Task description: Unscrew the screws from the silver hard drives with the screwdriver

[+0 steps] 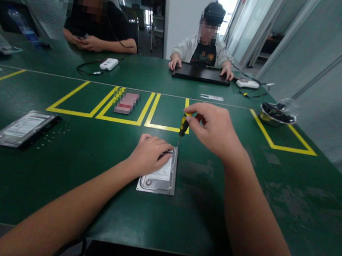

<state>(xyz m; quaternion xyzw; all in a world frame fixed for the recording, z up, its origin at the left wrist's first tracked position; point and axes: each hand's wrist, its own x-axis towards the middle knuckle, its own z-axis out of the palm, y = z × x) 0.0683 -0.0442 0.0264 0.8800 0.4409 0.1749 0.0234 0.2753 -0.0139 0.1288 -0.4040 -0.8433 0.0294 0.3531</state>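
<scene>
A silver hard drive (160, 184) lies label up on the green table in front of me. My left hand (151, 153) is laid across its upper part and holds it, fingers and thumb pointing right. With my right hand (212, 126) I grip a yellow-and-black screwdriver (184, 126) by the top of its handle. The screwdriver stands nearly upright, its shaft tip at the drive's upper right corner. Whether a screw sits under the tip is too small to tell. Part of the drive's label is hidden by my left hand.
More hard drives (21, 129) lie at left, beside small scattered screws (53, 136). Yellow tape (119, 120) marks boxes on the table; one has a pink blurred item (127, 103). A bowl of dark items (277, 115) stands right. Two people sit opposite, one holding a black panel (202, 73).
</scene>
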